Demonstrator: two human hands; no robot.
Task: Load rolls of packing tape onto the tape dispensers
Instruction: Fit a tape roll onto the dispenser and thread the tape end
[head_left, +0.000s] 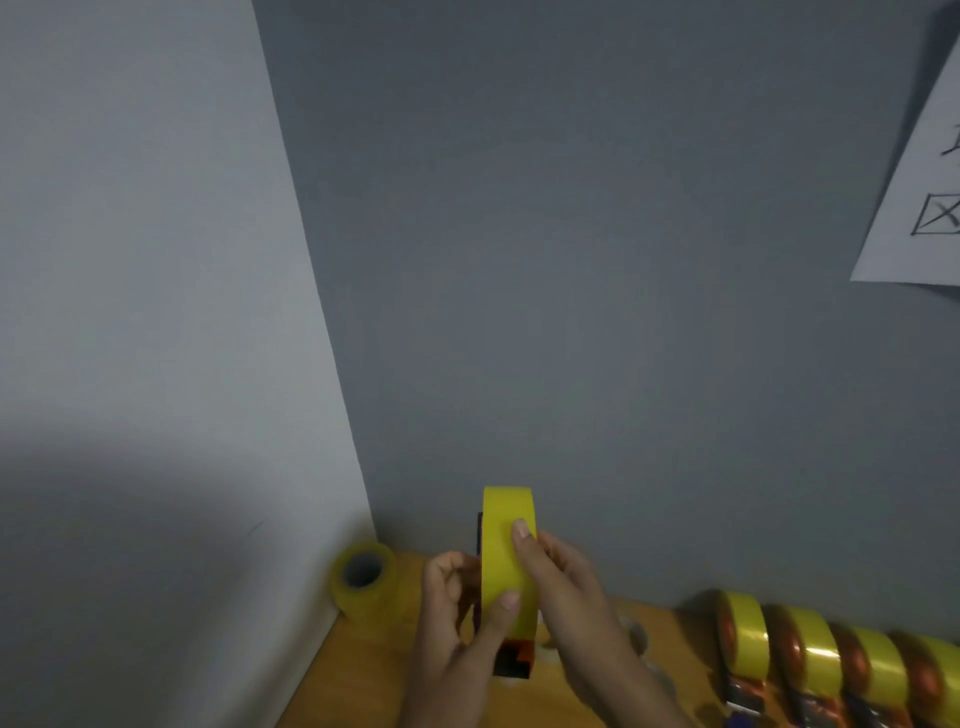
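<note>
A yellow tape roll (506, 540) stands on edge in an orange and black tape dispenser (514, 660), held above the wooden table. My left hand (457, 613) grips the dispenser from the left, its thumb pressed on the roll's face. My right hand (561, 582) holds the roll from the right, with a finger laid on its outer band. The dispenser's body is mostly hidden behind the roll and my hands.
A spare yellow tape roll (362, 582) lies in the corner where the white wall meets the grey wall. Several loaded orange dispensers (810, 660) line the table (363, 670) at the right. A printed sheet (919, 182) hangs at the upper right.
</note>
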